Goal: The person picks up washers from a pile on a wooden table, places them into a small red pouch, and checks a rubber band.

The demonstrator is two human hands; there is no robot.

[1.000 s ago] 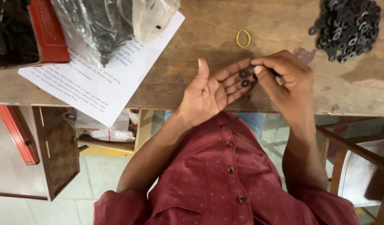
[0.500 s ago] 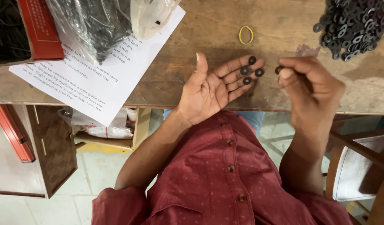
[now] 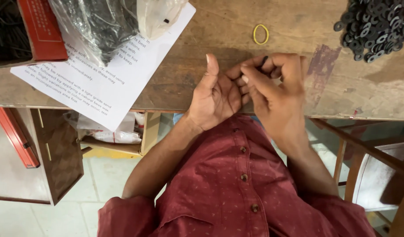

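My left hand [image 3: 216,94] lies palm up at the near edge of the wooden workbench [image 3: 202,52], thumb raised, its fingers covered by my right hand [image 3: 274,90]. The right hand's fingertips pinch a small black ring-shaped washer [image 3: 264,60] over the left fingers. Whatever rests on the left fingers is hidden under the right hand. A heap of several black washers [image 3: 374,23] lies at the far right of the bench. A yellow rubber band [image 3: 260,34] lies just beyond both hands.
A printed white sheet [image 3: 107,74] lies at left under a clear plastic bag of dark parts [image 3: 98,24] and a red box [image 3: 41,28]. A wooden chair frame [image 3: 364,162] stands at lower right. A cabinet [image 3: 39,153] and floor show below the bench edge.
The right hand moved left from beside the left fingers to lie over them. The washers that showed on the left fingertips are now covered.
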